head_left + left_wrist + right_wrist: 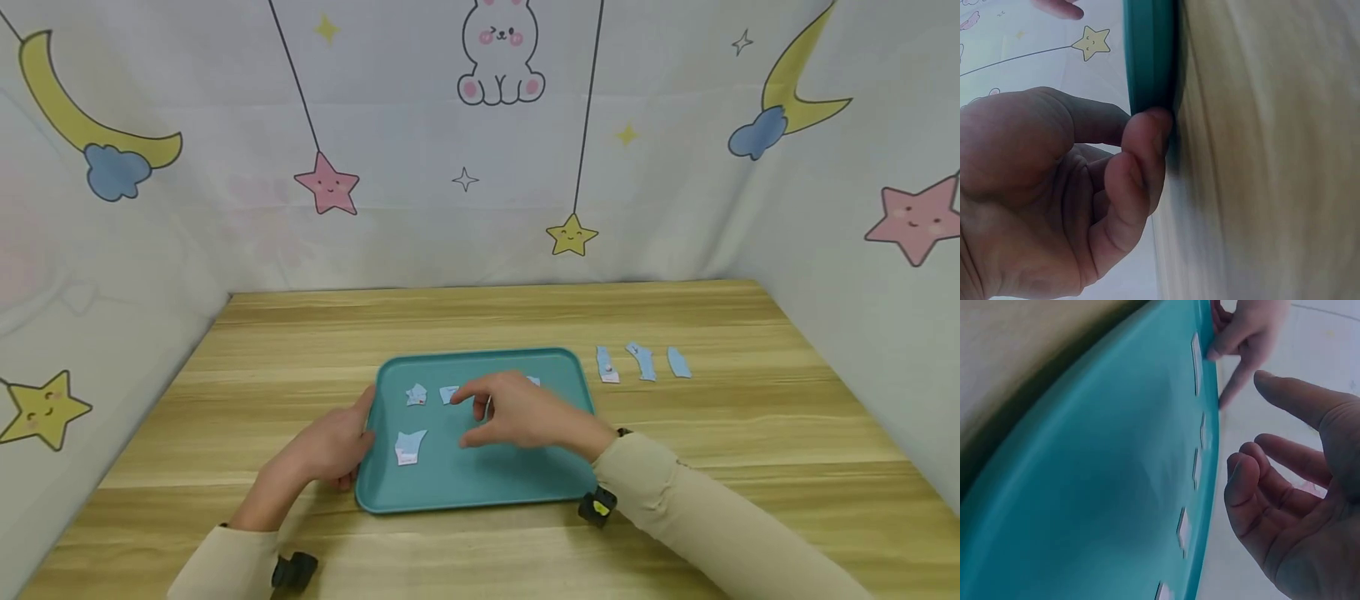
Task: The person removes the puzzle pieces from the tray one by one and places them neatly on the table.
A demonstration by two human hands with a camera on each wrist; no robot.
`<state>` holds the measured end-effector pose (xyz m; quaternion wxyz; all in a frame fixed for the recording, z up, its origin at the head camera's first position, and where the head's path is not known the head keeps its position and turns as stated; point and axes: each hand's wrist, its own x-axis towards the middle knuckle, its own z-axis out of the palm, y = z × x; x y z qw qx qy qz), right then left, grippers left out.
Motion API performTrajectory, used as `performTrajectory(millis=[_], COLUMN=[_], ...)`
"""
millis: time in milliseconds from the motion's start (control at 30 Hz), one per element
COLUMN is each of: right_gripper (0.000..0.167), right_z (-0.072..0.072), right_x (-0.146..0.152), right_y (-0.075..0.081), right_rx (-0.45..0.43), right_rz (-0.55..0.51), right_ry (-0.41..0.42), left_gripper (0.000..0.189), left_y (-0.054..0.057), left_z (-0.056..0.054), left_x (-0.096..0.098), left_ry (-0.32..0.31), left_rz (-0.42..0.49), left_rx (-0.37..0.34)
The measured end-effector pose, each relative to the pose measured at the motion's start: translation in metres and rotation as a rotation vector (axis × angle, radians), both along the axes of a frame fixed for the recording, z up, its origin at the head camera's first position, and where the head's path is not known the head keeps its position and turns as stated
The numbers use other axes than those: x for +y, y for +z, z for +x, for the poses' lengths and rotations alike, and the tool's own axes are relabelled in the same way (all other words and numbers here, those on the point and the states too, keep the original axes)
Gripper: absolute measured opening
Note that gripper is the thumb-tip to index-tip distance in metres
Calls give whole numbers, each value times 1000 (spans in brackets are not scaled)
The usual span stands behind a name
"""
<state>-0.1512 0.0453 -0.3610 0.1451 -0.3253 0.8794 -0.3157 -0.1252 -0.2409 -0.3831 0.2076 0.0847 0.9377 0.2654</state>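
Observation:
A teal tray (480, 500) lies on the table, with several light-blue puzzle pieces in it. My left hand (335, 442) grips the tray's left rim, its thumb over the edge and curled fingers at the outer side, as the left wrist view also shows. Above the tray's middle hovers my right hand (517, 412), thumb and index finger apart, nothing between them. Its index fingertip overlaps a small piece (447, 395) in the head view. A jagged piece (416, 395) lies to the left and a larger piece (409, 447) nearer the front. Another piece (534, 381) is mostly hidden behind the right hand.
Right of the tray, three loose pieces lie in a row on the wooden table (750, 467): one with a pinkish end (606, 365), a branched one (642, 362) and a narrow pointed one (678, 362). A printed white curtain (420, 242) encloses the back and sides.

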Motion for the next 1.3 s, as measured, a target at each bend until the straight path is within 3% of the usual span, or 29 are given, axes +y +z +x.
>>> performTrajectory(millis=[467,767,1300], right_gripper=[44,48,35], right_z=[-7,-5,0], right_x=[-46,-57,-66], right_y=[-16,-25,-33], right_rx=[38,78,159], right_rz=[84,105,176], right_ry=[72,61,42], left_gripper=[73,73,72], left_y=[1,1,0], left_z=[0,-1,0], left_x=[-1,0,-2], left_ry=[-5,-10,-26], left_rz=[22,23,34], left_rx=[1,1,21])
